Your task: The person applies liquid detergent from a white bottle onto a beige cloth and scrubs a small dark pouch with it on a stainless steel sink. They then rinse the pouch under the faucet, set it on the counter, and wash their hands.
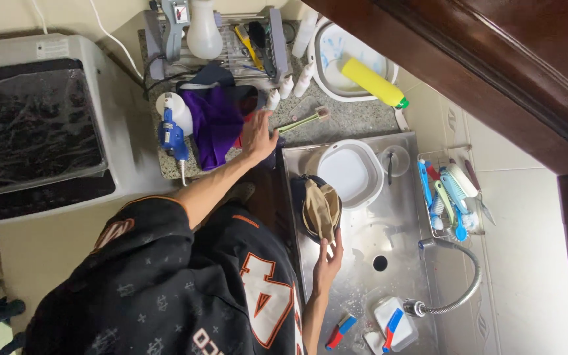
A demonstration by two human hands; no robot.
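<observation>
My left hand [258, 135] reaches out over the granite counter [356, 118]. Its fingers are spread and rest at the edge of a purple cloth [217, 125], and it grips nothing. A toothbrush [305, 120] lies just beyond it. My right hand [327, 260] is in the steel sink [363, 243]. Thumb and fingers pinch the lower end of a beige cloth piece [320, 207], which lies folded over a dark round object [300, 197] at the sink's left edge.
A white basin [351, 172] sits in the sink beside a small cup [394, 160]. Several brushes fill a wire rack [451, 190]. A flexible tap [458, 289], a drain hole [380, 263], a yellow bottle [373, 82], a blue spray gun [172, 138] and a white appliance [41, 125] are around.
</observation>
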